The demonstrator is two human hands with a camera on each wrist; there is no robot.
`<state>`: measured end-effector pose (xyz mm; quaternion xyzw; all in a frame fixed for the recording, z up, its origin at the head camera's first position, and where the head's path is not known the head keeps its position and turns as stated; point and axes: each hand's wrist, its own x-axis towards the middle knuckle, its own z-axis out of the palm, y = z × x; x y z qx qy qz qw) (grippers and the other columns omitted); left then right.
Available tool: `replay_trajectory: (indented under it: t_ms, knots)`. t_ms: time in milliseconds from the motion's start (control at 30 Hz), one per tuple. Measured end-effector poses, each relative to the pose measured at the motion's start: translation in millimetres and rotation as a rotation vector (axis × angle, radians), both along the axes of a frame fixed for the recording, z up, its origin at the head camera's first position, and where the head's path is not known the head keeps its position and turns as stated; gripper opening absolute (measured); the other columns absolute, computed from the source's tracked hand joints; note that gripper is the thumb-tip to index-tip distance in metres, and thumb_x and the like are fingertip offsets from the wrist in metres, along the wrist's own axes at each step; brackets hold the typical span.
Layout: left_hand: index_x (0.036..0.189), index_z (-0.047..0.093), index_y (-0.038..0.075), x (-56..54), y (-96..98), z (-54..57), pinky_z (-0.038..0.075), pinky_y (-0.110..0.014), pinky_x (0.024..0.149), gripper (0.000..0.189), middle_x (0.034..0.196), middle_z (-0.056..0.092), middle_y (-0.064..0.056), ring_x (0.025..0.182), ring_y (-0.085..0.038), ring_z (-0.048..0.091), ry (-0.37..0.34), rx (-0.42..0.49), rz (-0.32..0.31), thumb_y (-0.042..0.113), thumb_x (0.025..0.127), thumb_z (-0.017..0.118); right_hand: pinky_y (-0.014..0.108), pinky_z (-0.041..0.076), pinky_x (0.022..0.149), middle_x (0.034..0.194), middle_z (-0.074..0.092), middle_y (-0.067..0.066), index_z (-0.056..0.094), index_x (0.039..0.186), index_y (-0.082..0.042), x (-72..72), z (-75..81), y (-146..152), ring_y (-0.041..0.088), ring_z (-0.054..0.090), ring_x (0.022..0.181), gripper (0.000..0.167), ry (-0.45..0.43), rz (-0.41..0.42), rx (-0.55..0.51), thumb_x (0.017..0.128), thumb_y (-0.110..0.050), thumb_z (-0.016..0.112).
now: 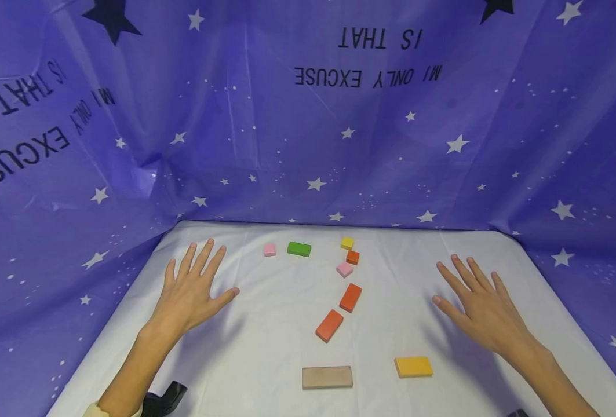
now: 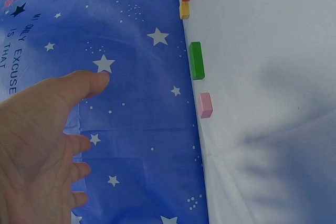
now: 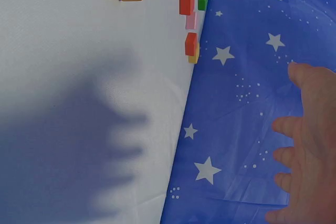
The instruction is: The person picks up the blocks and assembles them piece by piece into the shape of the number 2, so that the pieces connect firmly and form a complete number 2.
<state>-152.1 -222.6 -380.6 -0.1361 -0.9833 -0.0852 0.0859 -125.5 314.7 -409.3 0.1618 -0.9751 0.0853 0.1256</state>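
Observation:
My left hand hovers over the left side of the white table with its fingers spread and nothing in its grasp. Over the right side, my right hand is likewise spread and holds nothing. Nearest the left hand are a small pink block and a green block. Between the hands lie two red blocks, with another pink block, an orange-red block and a small yellow block behind them. A yellow-orange block lies nearest the right hand, left of a tan block no farther back.
A white cloth covers the table. Purple-blue curtains with stars and lettering rise at the back and both sides. A dark strap-like object shows by the left wrist.

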Motion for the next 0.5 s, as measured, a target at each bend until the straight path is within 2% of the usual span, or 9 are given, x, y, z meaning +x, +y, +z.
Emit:
replay_trajectory:
  t_ms: [267, 367, 500]
  knots:
    - [0.159, 0.025, 0.012, -1.3, 2.4, -0.8, 0.006, -0.073, 0.109, 0.088, 0.164, 0.017, -0.016, 0.148, -0.043, 0.009, 0.003, 0.005, -0.009, 0.061, 0.093, 0.056, 0.064, -0.008, 0.114, 0.163, 0.020, 0.017, 0.030, 0.158, -0.017, 4.2, -1.1, 2.6, 0.035, 0.002, 0.151, 0.068, -0.014, -0.018, -0.003, 0.101, -0.047, 0.051]
    - [0.159, 0.026, 0.011, -1.4, 4.0, -2.2, 0.009, -0.072, 0.110, 0.087, 0.163, 0.019, -0.017, 0.147, -0.044, 0.012, -0.001, 0.033, -0.030, 0.058, 0.093, 0.058, 0.064, -0.004, 0.115, 0.161, 0.025, 0.019, 0.035, 0.156, -0.016, 6.2, -1.8, 3.5, 0.037, 0.009, 0.150, 0.066, -0.018, -0.016, -0.017, 0.100, -0.047, 0.053]
    - [0.157, 0.029, 0.009, -2.0, 9.2, -7.4, 0.017, -0.069, 0.110, 0.082, 0.160, 0.025, -0.019, 0.146, -0.043, 0.019, -0.008, 0.131, -0.091, 0.050, 0.094, 0.062, 0.063, 0.007, 0.116, 0.156, 0.034, 0.021, 0.044, 0.151, -0.013, 8.3, -4.0, 3.8, 0.041, 0.024, 0.145, 0.063, -0.009, 0.014, -0.054, 0.099, -0.044, 0.058]
